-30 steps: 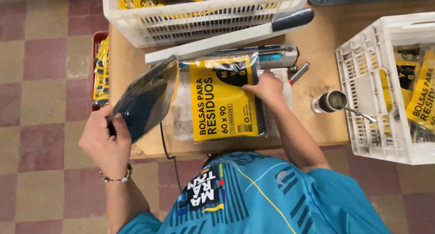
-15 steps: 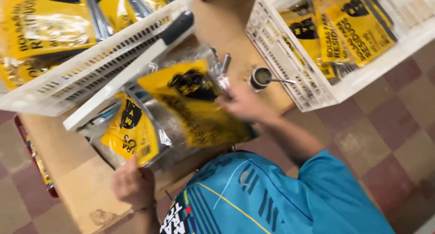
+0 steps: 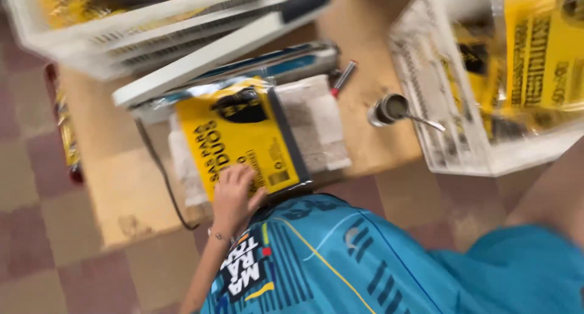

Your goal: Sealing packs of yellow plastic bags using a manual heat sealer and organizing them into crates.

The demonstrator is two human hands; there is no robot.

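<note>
Now the yellow plastic packet (image 3: 240,137) with black print lies flat on the wooden table (image 3: 121,192), near its front edge. The left hand (image 3: 234,192) rests on the packet's near edge, palm down and fingers spread, pressing rather than gripping. 1 second ago this hand held a dark packet up in the air to the left; that packet is no longer raised, and the hand has come down onto the yellow one, so the work has moved from lifting to flattening or steadying.

The right hand cannot be made out. A bare arm (image 3: 550,192) blurs across the frame to the right of the packet, cut off by the edge, so whether that hand holds anything cannot be told.

Just right of the packet, and partly under it, sits a pale cloth pad (image 3: 316,125). Behind the packet is a long white bar with a dark handle (image 3: 219,52), and beyond that a white slatted crate (image 3: 115,22) with more yellow packets. Right of the packet stand a red pen (image 3: 342,78) and a small metal cup with a straw (image 3: 392,109). Further right, a 2nd white crate (image 3: 444,125) holds more yellow packets. A dark cable (image 3: 159,174) runs along the table left of the packet.

Motion blur smears everything, especially the crates.
</note>
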